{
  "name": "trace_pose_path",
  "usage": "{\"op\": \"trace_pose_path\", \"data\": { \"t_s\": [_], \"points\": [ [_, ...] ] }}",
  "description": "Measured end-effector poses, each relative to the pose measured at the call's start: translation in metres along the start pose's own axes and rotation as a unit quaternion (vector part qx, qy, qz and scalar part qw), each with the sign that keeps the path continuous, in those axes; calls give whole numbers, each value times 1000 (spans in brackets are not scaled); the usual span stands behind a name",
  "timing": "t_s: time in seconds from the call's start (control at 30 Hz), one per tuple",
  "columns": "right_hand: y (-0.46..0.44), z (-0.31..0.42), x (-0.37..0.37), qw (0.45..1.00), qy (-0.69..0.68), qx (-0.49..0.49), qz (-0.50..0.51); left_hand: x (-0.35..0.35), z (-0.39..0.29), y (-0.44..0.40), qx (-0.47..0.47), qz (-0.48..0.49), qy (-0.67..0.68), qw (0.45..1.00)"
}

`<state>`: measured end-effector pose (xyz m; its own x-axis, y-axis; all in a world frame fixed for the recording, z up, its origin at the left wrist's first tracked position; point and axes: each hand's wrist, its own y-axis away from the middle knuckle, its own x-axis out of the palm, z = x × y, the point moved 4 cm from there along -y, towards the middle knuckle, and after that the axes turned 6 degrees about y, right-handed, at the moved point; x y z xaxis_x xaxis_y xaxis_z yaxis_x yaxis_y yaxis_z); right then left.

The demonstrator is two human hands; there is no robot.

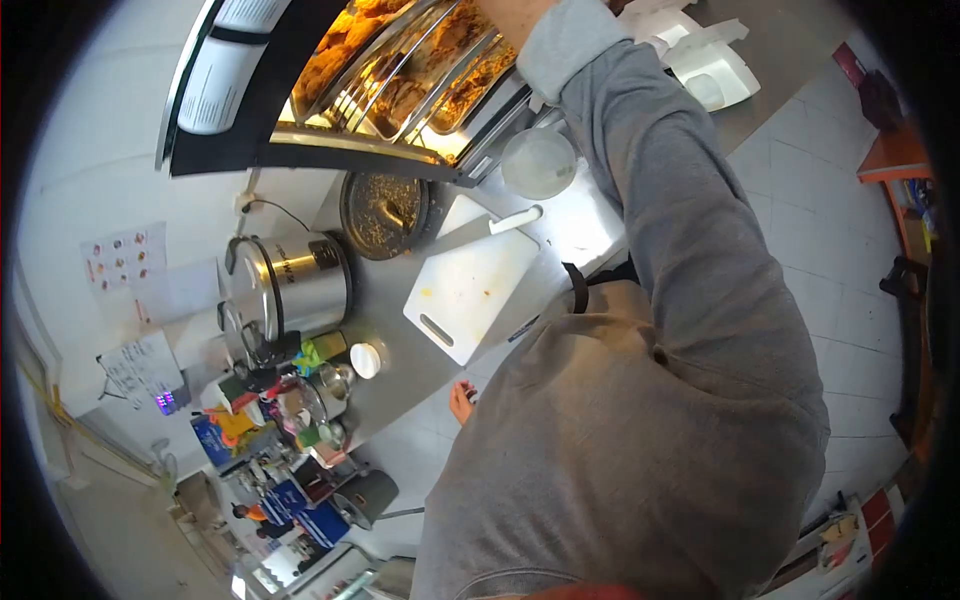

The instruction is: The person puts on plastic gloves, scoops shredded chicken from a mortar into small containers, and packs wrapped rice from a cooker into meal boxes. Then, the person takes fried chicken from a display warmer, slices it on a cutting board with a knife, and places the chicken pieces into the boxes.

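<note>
My right hand is at the top edge, beside the heated display case; its fingers are cut off by the frame. Browned food lies in metal trays on racks inside the case. My left hand hangs low by the counter edge, near the white cutting board. Its fingers look curled, and whatever may be in them is too small to make out. On the board's far side lies a knife with a white handle. Next to it stands a translucent round tub.
A dark round pan with crumbs and a utensil sits by the case. Beyond it are a large steel cooker, a white lidded jar and cluttered containers. Open white takeaway boxes lie past my right forearm.
</note>
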<state>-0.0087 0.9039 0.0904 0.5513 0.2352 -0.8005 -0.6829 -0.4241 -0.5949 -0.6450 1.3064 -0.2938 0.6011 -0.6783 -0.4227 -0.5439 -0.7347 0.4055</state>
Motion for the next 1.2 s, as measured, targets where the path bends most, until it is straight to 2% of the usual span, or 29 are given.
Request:
{"op": "trace_pose_path", "data": {
  "t_s": [0.23, 0.37, 0.5, 0.67, 0.8, 0.93, 0.97, 1.03, 1.1, 1.17, 1.2],
  "points": [
    [-11, -6, 11, 996, -39, -47, 59, 38, -43, 17, 44, 15, -8, 999],
    [-14, -4, 19, 993, -34, -73, 91, 74, -53, 26, 20, 12, -12, 1000],
    [-15, -2, 22, 989, -23, -93, 113, 99, -59, 39, 52, -3, 20, 998],
    [-13, -2, 18, 989, 9, -108, 103, 108, -49, 45, 15, -16, 85, 996],
    [2, -7, 4, 994, 39, -101, 31, 98, -34, 22, 2, -16, 109, 994],
    [60, 16, -24, 981, 43, -28, -188, 90, -42, -3, 14, -2, 106, 994],
    [80, 31, -19, 965, -51, 39, -254, 86, -37, -11, 13, -9, 106, 994],
    [115, 93, -25, 964, -147, 18, -221, 76, -35, -17, 1, -12, 103, 995],
    [154, 159, 12, 960, -278, 22, -2, 66, -33, -24, -5, 0, 116, 993],
    [198, 236, 72, 933, -320, -15, 165, 56, -26, -35, -1, 2, 122, 993],
    [217, 274, 101, 920, -319, -63, 220, 49, -27, -38, -5, -5, 114, 993]
  ]
}}
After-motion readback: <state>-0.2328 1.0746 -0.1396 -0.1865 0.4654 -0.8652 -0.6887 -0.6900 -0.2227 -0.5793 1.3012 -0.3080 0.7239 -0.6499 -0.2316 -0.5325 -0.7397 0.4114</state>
